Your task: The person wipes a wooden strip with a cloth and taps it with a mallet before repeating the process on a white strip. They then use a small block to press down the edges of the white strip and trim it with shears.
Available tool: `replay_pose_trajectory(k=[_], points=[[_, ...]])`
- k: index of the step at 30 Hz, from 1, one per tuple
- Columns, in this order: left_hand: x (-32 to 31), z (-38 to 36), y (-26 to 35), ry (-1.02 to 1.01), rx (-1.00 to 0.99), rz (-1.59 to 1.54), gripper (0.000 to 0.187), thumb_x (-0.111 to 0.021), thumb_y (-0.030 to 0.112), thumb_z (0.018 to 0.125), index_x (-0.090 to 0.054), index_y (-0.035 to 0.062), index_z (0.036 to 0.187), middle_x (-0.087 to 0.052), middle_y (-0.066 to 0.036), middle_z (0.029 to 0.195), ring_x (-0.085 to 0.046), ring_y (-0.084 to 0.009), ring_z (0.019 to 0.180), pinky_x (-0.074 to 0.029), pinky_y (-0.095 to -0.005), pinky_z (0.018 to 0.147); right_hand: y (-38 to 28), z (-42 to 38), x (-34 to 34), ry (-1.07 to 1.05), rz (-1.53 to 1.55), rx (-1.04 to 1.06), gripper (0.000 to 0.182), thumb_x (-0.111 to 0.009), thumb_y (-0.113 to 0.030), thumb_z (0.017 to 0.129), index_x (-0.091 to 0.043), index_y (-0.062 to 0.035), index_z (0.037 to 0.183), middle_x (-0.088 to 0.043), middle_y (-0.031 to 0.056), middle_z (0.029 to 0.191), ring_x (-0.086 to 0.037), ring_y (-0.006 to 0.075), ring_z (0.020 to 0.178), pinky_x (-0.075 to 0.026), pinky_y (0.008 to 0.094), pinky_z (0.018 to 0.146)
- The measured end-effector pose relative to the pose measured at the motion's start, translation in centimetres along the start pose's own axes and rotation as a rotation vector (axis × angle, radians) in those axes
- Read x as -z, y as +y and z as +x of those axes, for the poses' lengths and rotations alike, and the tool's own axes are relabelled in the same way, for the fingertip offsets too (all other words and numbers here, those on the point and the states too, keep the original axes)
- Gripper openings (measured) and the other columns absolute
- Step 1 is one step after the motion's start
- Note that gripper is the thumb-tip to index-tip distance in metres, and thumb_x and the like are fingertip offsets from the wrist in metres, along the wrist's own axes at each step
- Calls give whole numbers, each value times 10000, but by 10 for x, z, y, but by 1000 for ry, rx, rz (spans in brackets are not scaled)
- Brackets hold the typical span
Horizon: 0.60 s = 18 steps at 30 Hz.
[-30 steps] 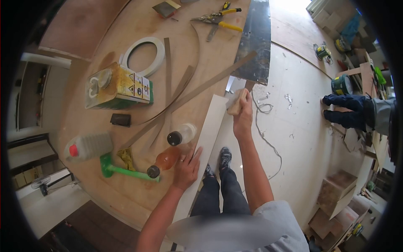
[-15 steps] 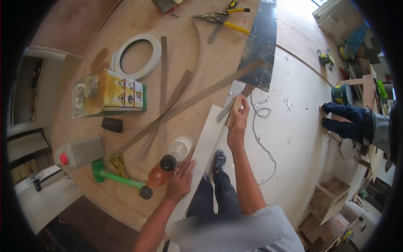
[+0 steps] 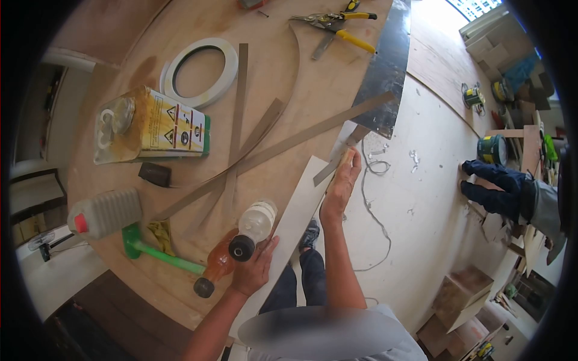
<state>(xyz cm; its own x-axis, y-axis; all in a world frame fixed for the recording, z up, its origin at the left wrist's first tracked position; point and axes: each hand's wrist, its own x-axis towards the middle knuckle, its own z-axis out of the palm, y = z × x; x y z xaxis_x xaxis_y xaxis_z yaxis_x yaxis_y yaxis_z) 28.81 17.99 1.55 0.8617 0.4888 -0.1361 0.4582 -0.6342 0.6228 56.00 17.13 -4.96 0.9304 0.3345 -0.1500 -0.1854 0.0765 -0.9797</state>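
Note:
A long white board [image 3: 299, 186] lies along the near edge of the workbench. My left hand [image 3: 253, 271] rests on it with fingers laid out flat, beside a clear bottle with a black cap [image 3: 257, 221] and a bottle of orange-red liquid [image 3: 220, 260]; the bottles hide part of it. At the board's far end, my right hand [image 3: 342, 189] is closed around a small wooden block [image 3: 347, 157], held against the board's edge. Most of the block is hidden by the fingers. A short brown strip [image 3: 326, 172] pokes out next to that hand.
Brown edging strips [image 3: 289, 139] cross on the workbench [image 3: 198, 174]. Around them are a metal can [image 3: 158, 129], a white tape roll [image 3: 227, 78], yellow-handled snips [image 3: 355, 41], a plastic jug [image 3: 111, 213] and a green hammer [image 3: 162, 251]. A cord [image 3: 374, 210] trails over the floor. Another person [image 3: 512, 192] stands at right.
My right hand has turned more edge-on and dropped slightly nearer to me, still with the wooden block. My left hand has shifted slightly along the board. The view has tilted a little.

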Motion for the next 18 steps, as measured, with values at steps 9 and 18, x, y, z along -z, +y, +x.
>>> replay_pose_trajectory(k=[9, 18], points=[[1, -1, -4, 22, -38, -86, 616, -584, -5, 952, -553, 106, 1558, -668, -176, 1412, -651, -374, 1271, -462, -509, 1124, -2, -5, -5, 17, 44, 35, 631, -391, -384, 1173, -296, 26, 1642, -435, 141, 1600, -441, 225, 1451, -336, 354, 1220], [-18, -15, -18, 42, -27, -72, 516, -568, -18, 964, -609, 48, 1474, -616, -168, 1518, -657, -368, 1238, -482, -477, 1082, -7, -23, -6, 11, -72, 63, 617, -354, -355, 1180, -296, 34, 1656, -326, 127, 1697, -321, 247, 1558, -249, 357, 1276]])
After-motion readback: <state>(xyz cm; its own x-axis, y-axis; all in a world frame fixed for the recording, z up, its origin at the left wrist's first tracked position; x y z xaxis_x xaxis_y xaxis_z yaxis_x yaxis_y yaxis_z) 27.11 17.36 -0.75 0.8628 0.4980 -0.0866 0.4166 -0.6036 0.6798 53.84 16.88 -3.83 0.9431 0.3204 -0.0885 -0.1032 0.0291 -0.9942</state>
